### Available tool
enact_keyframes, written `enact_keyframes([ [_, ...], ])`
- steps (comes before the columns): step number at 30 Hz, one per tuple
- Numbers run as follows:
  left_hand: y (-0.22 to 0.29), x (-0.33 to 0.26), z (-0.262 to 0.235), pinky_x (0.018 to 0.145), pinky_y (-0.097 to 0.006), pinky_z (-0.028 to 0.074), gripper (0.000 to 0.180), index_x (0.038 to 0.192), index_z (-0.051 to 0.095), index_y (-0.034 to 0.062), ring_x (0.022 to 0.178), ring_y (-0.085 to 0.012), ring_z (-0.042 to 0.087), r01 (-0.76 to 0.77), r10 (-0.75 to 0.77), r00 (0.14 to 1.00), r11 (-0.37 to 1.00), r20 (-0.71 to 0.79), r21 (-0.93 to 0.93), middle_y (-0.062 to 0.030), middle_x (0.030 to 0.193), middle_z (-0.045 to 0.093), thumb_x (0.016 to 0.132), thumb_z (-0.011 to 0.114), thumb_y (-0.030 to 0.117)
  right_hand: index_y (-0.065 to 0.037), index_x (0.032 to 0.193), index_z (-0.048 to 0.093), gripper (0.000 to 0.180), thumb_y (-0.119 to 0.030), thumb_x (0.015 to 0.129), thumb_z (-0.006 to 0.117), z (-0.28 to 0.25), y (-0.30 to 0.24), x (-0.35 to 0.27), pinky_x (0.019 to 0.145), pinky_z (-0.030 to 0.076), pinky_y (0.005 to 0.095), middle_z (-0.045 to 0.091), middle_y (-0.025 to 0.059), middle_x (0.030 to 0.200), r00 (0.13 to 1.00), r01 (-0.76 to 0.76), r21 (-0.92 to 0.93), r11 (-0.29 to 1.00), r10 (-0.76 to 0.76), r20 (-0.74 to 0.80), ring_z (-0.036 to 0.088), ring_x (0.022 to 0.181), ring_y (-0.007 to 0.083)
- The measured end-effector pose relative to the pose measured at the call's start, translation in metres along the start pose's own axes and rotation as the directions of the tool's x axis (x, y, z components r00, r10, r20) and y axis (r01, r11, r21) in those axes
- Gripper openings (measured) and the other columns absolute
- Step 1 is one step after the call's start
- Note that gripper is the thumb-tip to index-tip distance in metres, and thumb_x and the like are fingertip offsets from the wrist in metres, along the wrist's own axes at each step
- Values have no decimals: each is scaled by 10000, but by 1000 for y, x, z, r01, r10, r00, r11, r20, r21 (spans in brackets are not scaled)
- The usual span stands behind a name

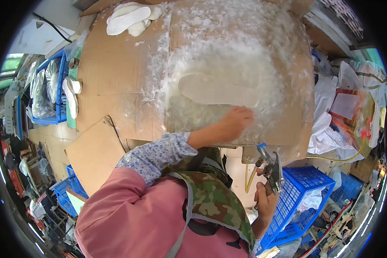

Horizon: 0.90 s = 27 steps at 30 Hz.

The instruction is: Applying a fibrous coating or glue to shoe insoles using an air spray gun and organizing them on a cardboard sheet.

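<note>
head view: the pale insole (213,89) lies on the cardboard (116,86), among white fluff (228,47) — its long axis goes mostly left to right, with the right end a little closer to my body. my left hand (238,122) is the nearer one, just beside this right end, so the insole is from my fingers forward and to the left. these fingers are loosely bent; if they touch or pinch something, i cannot tell. my right hand (266,200) is wrapped around the spray gun (273,170) — lower, apart from the insole.
</note>
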<state>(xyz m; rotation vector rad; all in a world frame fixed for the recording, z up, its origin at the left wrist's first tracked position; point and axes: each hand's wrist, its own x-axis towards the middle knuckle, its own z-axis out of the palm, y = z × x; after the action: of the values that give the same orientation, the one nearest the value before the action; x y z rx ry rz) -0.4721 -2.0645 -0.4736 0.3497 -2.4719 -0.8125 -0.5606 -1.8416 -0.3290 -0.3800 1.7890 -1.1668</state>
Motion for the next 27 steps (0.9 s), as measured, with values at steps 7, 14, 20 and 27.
enact_keyframes([
  [7, -83, -33, -93, 735, -423, 381, 180, 933, 516, 72, 873, -310, 527, 510, -464, 855, 832, -231, 216, -121, 920, 534, 759, 532, 28, 18, 1142, 570, 271, -57, 882, 564, -3, 0, 6, 418, 307, 221, 450, -24, 598, 1000, -12, -142, 990, 15, 20, 388, 462, 45],
  [14, -96, -13, -94, 736, -435, 387, 103, 923, 500, 66, 867, -312, 540, 424, -441, 895, 795, -67, 435, -116, 934, 529, 825, 532, 73, 27, 934, 549, 123, -73, 877, 594, 8, 5, 10, 430, 317, 222, 421, -30, 583, 998, -49, -118, 992, 52, 27, 410, 467, 50],
  [20, -133, -27, -113, 669, -373, 429, 114, 955, 486, 56, 737, -249, 547, 517, -479, 840, 848, -254, 114, -113, 866, 565, 842, 505, 56, 17, 920, 543, 131, -94, 883, 604, 14, 8, 5, 423, 315, 217, 420, -33, 588, 999, -40, -57, 998, 39, -11, 410, 462, 48],
  [27, -139, -53, -172, 667, -414, 475, 163, 974, 519, 78, 710, -367, 583, 739, -693, 561, 666, -454, -104, -176, 821, 590, 822, 522, 18, 36, 1058, 565, 217, -84, 882, 607, 24, 1, 5, 418, 312, 214, 405, -41, 576, 1000, -22, -53, 998, 21, -19, 409, 455, 45],
])
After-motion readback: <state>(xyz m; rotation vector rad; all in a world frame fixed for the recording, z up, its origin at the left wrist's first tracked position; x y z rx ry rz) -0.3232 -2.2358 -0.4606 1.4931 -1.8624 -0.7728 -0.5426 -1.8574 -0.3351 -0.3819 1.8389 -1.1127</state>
